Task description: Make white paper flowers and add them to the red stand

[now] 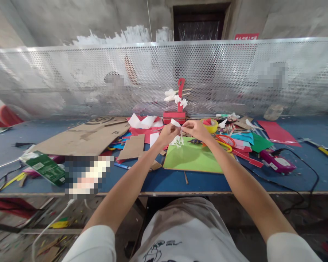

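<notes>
Evidently the making is partway through. Both hands are raised just above the green sheet (192,158) on the blue table (164,183). The left hand (166,134) and the right hand (197,129) each pinch the white fringed paper (177,140) between fingertips, and its cut strips hang down between them. Behind them, on the red stand (177,109), several white paper tufts (175,97) already sit on thin sticks, so those look finished. The piece in hand is not yet mounted on anything. Paper scraps, cardboard (84,140), a yellow tape roll (211,126), scissors (226,140) and a purple glue gun (276,162) lie nearby.
</notes>
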The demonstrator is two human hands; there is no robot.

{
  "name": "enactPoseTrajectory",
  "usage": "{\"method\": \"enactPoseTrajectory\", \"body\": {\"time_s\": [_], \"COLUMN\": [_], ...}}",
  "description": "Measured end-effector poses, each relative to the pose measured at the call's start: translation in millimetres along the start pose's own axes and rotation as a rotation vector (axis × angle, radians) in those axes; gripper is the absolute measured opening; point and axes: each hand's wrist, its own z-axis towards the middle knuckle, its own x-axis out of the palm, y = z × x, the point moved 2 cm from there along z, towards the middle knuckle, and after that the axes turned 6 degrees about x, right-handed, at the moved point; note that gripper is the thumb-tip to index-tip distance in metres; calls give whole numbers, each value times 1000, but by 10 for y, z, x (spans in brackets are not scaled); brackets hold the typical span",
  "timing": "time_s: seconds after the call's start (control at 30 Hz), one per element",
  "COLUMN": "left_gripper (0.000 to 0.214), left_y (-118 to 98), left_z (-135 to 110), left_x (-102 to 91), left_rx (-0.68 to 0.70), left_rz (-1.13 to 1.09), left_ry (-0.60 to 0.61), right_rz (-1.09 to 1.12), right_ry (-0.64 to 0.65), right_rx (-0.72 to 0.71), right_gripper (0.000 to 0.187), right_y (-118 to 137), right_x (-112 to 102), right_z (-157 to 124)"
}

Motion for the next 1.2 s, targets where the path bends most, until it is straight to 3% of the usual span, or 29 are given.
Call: {"method": "enactPoseTrajectory", "body": {"time_s": [0.4,0.9,1.2], "left_gripper": [15,20,18], "left_y": [-59,-41,0], "left_z": [-7,-6,8], "left_x": [18,-5,-10], "left_rx": [-35,32,2], "left_rz": [-97,-5,-24], "left_ry": [9,-1,-8], "right_rz": [-55,27,45], "right_ry": [-28,1,-59], "right_rx": [-54,53,-51], "right_gripper": [15,19,15], "right_y": [-33,21,27], "right_x": [3,-9,-3], "right_z": [35,-8,20]}}
